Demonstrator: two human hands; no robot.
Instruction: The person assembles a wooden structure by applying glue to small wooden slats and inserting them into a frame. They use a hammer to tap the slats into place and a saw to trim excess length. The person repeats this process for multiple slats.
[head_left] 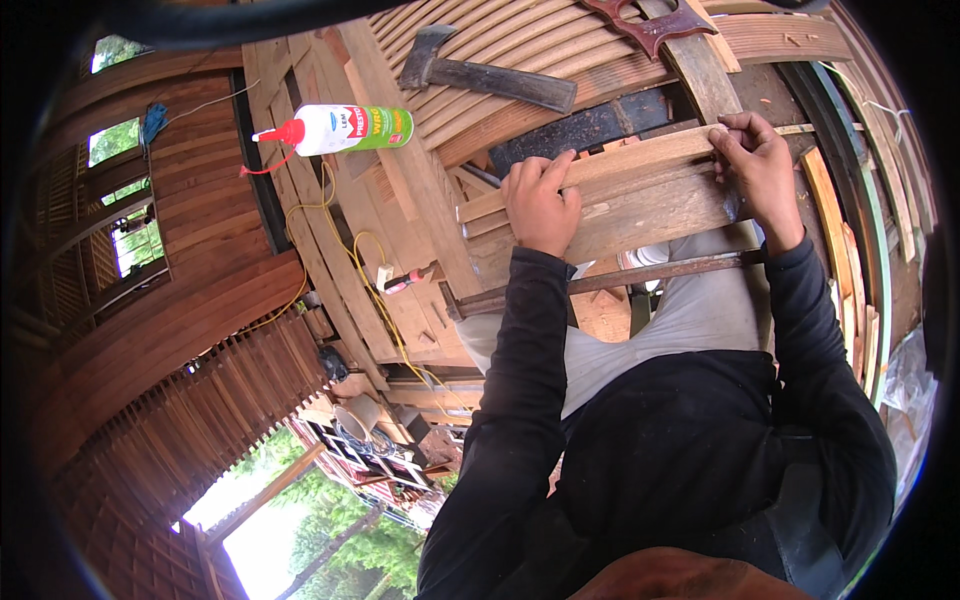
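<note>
A thin wooden strip (640, 155) lies along the far edge of a wider weathered board (650, 220) in front of me. Near the strip's left end, my left hand (540, 203) is closed over it, fingers curled across the wood. At the other end, my right hand (760, 165) pinches the strip between thumb and fingers. The strip and board appear to lie together; whether they are joined cannot be told. Between my forearms and the board runs a long rusty metal bar (670, 272), which looks like a bar clamp, partly hidden by my left sleeve.
A white and green glue bottle (350, 130) with a red cap lies on planks to the left. Beyond the strip are a hammer (500, 82) and a handsaw handle (660, 30). A pink-handled tool (405, 280) and yellow cord (375, 300) lie left. Timber offcuts (830, 220) stand right.
</note>
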